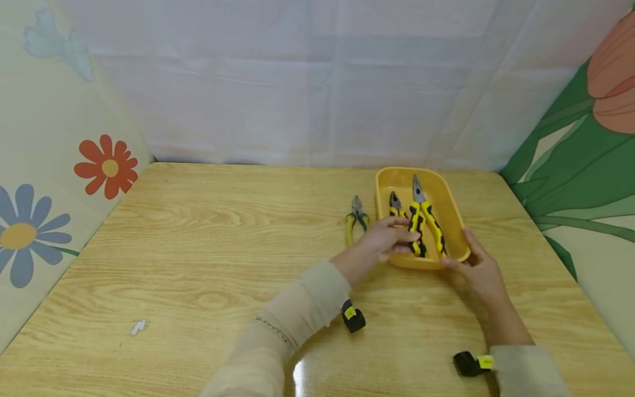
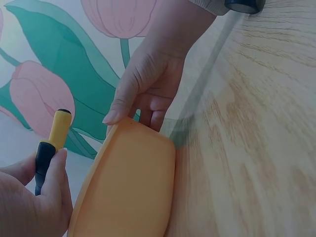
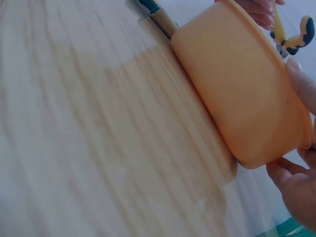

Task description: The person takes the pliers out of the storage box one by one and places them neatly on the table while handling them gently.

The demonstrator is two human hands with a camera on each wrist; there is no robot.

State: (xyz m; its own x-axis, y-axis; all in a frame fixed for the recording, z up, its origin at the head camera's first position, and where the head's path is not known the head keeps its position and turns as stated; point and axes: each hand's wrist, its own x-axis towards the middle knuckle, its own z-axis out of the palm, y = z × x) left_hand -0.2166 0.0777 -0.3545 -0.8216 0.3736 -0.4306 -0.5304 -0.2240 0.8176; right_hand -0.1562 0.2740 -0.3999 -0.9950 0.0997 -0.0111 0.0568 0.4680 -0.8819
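Observation:
My left hand (image 1: pixel 381 240) pinches one handle of the long-nose pliers (image 1: pixel 418 192), which have yellow and black grips and point away from me over the yellow plastic bin (image 1: pixel 452 207). Smaller yellow-black pliers (image 1: pixel 394 202) lie inside the bin, partly covered by that hand. At the bin's near right corner, my right hand (image 1: pixel 482 274) grips the rim, thumb on top and fingers around the outside. In the left wrist view, a yellow and black handle (image 2: pixel 60 129) sticks up from the left hand. Left of the bin lie pliers with green and yellow handles (image 1: pixel 350 225).
Black wrist-camera pieces with yellow labels (image 1: pixel 353 317) show by both sleeves. A small white scrap (image 1: pixel 139 327) lies on the wooden table (image 1: pixel 208 248) at left. White cloth (image 1: pixel 248 82) hangs behind, with flower-painted panels (image 1: pixel 585 182) at both sides.

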